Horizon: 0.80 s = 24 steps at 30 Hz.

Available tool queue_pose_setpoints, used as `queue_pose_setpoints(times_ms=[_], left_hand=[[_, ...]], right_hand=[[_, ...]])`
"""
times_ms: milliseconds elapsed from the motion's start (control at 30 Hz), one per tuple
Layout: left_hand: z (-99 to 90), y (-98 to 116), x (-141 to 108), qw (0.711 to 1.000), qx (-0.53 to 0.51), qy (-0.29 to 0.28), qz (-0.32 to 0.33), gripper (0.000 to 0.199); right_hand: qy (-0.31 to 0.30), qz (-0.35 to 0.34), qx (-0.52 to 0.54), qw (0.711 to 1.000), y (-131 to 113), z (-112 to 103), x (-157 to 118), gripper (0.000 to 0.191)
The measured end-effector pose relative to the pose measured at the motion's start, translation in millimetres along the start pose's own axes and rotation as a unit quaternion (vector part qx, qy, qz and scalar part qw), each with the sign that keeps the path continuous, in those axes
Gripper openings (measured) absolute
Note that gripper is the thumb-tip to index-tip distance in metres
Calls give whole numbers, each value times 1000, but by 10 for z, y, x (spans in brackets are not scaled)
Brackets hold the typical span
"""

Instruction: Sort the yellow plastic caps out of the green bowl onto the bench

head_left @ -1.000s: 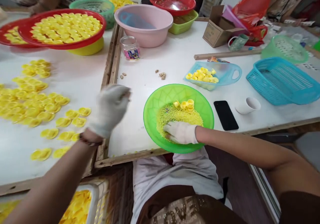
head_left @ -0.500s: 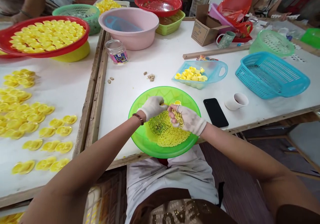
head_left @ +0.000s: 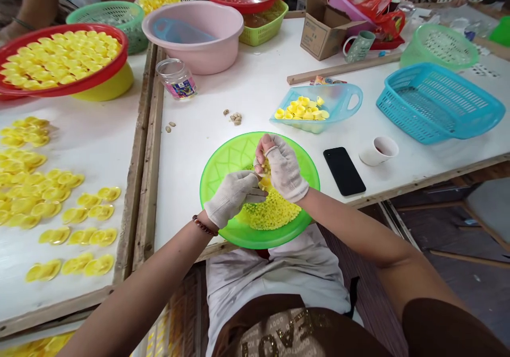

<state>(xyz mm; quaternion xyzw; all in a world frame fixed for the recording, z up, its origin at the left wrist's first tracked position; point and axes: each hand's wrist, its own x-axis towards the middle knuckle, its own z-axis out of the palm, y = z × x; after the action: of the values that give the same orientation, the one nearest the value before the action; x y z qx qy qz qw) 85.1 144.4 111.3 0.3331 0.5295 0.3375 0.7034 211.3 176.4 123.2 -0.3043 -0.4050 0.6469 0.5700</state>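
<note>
Both hands wear worn white gloves above a round green plastic plate [head_left: 225, 173] at the table's near edge. My right hand [head_left: 283, 168] rises over the plate's middle, its fingers shut around a cluster of small yellow plastic pieces [head_left: 264, 183]. My left hand [head_left: 233, 197], with a beaded bracelet at the wrist, reaches in from the lower left, its fingers curled against that cluster. Whether it grips any pieces, I cannot tell. Beneath both hands, a heap of tiny yellow pieces [head_left: 273, 213] lies in the plate, partly hidden by the gloves.
Nearby stand a pale blue tray with yellow pieces [head_left: 338, 99], a black phone [head_left: 344, 171] and a white cup [head_left: 378, 151]. Rows of flat yellow pieces [head_left: 79, 224] cover the left table. A red tray [head_left: 59, 62], a pink basin [head_left: 191, 38] and baskets stand beyond; a co-worker's arm [head_left: 34, 6] shows at upper left.
My right hand has risen toward the plate's far rim, and my left hand has dropped nearer the front. The view has shifted slightly, with the table appearing lower and further left.
</note>
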Motion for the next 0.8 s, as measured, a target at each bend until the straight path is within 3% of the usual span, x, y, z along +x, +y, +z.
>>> queue_pose_setpoints(times_ms=[233,667,800], left_hand=[[-78,-2,-83,999,31,9,-2,35],[-119,-50,-82,1000,18,-21,2,36],[-111,-42,-108,999,-12,3,40,40]], right_hand=[[16,27,-6,999,-135,-68,-19,47],[5,28,-21,999,-90,-136,-60,45],[4,0,-128,992,-195,-318,-148,40]])
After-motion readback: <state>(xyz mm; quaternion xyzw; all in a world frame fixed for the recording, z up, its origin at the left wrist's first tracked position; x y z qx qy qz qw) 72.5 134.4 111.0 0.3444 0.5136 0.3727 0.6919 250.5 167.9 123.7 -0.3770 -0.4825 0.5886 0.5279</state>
